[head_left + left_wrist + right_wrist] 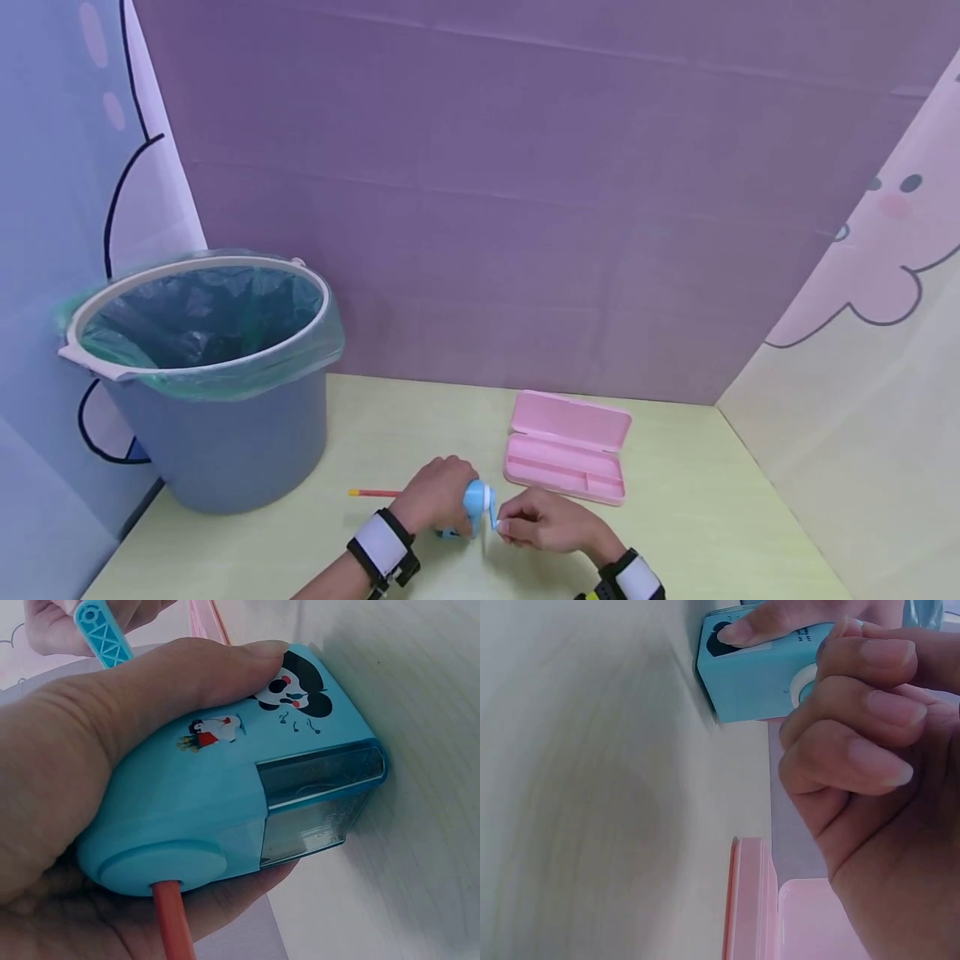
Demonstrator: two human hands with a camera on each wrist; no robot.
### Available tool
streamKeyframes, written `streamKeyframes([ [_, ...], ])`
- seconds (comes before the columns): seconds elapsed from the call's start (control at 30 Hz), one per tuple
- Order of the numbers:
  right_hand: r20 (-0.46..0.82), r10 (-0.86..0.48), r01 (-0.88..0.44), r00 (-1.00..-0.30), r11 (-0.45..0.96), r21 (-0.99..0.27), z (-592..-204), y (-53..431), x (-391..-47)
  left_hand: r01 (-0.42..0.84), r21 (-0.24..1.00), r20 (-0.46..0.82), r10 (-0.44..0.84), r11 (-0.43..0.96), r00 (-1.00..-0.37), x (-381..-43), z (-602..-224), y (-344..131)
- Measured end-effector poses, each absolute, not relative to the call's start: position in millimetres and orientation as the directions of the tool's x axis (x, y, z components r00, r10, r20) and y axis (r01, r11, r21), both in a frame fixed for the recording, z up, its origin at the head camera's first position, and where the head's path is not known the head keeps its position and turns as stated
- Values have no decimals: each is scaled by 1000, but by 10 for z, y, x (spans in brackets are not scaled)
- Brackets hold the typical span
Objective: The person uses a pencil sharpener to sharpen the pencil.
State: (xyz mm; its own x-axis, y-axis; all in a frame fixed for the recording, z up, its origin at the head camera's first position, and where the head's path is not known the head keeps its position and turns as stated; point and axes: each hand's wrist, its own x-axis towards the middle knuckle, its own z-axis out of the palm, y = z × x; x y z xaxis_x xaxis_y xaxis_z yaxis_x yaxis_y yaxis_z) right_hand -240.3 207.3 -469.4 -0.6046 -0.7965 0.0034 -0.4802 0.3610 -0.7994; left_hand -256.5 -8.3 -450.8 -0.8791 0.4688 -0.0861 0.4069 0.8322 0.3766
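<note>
My left hand (441, 497) grips a light-blue crank pencil sharpener (202, 780) with a panda print and a clear shavings drawer (322, 802). A red pencil (173, 922) is in the sharpener's front hole; in the head view its yellow-tipped end (354, 492) points left. On the other side, my right hand (551, 523) pinches the end of the crank handle (103, 634) between thumb and forefinger, its other fingers curled. In the right wrist view those fingers partly cover the sharpener (757, 682).
Behind my right hand lies an open pink pencil case (570, 450) with compartments. A large grey-blue bin (240, 442) lined with a green bag stands at the left. A purple backdrop (487, 208) closes off the back of the pale table (712, 517).
</note>
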Motion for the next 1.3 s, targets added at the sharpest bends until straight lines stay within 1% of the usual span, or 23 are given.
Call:
streamKeyframes([
  [0.17,25,-789,-492,-614,358,-794,-4667,2077,-2415,413,375,-81,473,830,-878,-2560,-4479,-82],
  [0.4,22,-774,-450,-633,344,-824,-4642,2085,-2421,415,380,-86,478,827,-874,-2560,-4505,-83],
  [0.57,36,-775,-449,-631,327,-831,-4634,2088,-2443,421,379,-91,486,824,-869,-2569,-4523,-91],
  [0.8,45,-746,-427,-664,329,-842,-4556,2093,-2519,447,378,-70,506,811,-859,-2589,-4520,-100],
  [1.0,38,-754,-442,-656,343,-829,-4525,2100,-2586,438,382,-86,503,814,-860,-2601,-4533,-99],
  [1.13,36,-743,-434,-669,351,-830,-4511,2097,-2604,439,378,-91,504,815,-859,-2601,-4536,-99],
  [1.3,52,-743,-471,-667,366,-803,-4491,2093,-2644,438,378,-86,502,816,-861,-2606,-4523,-106],
])
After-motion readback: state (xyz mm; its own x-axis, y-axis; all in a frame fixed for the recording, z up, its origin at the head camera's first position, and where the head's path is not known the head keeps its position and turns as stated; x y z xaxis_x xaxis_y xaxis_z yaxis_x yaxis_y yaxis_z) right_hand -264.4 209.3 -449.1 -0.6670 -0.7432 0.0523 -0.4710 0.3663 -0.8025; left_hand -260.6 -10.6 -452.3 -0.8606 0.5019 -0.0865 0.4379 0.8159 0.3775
